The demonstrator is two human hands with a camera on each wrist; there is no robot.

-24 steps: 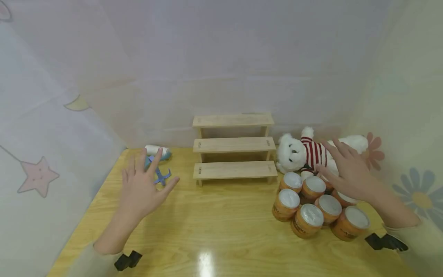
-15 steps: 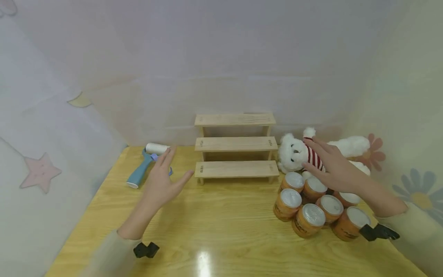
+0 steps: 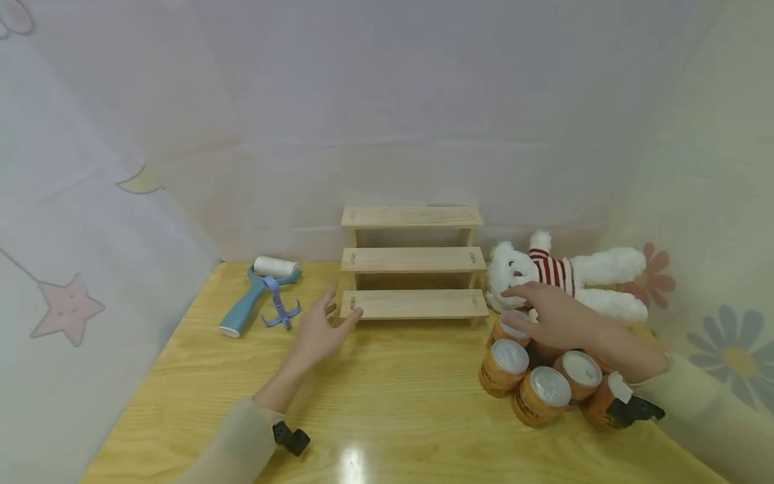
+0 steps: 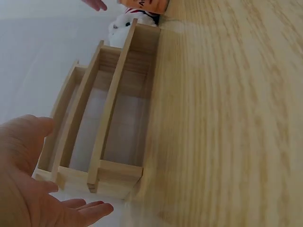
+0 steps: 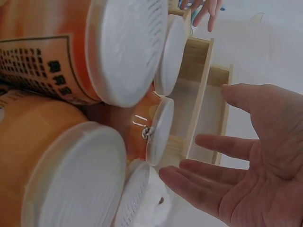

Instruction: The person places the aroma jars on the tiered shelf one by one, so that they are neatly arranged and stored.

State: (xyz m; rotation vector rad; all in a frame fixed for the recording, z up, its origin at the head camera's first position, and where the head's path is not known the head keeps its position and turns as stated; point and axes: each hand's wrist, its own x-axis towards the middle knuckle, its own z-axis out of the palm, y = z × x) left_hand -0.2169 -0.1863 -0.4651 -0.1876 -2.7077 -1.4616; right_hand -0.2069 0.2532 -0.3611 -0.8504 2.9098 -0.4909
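My left hand [image 3: 319, 331] is by the front left end of a three-step wooden shelf [image 3: 414, 304]. Its fingers are loosely spread and hold nothing; in the left wrist view the hand [image 4: 33, 189] lies beside the shelf's end. Over a group of orange cans [image 3: 541, 396] with whitish lids, my right hand [image 3: 562, 319] reaches inward with relaxed fingers. The right wrist view shows that hand [image 5: 265, 156] with nothing in it, beside the can lids [image 5: 163, 130]. In the head view the right hand and forearm hide some of the cans.
A white plush bear [image 3: 508, 272] in a red-striped top lies behind the cans. At the left are a lint roller [image 3: 242, 309] with a blue handle and a bluish-purple pronged hook [image 3: 281, 312]. Printed cloth [image 3: 387, 101] hangs behind and at both sides.
My left hand has moved right, away from the lint roller and hook, toward the shelf. My right hand has moved left and lower over the cans, uncovering the bear's body.
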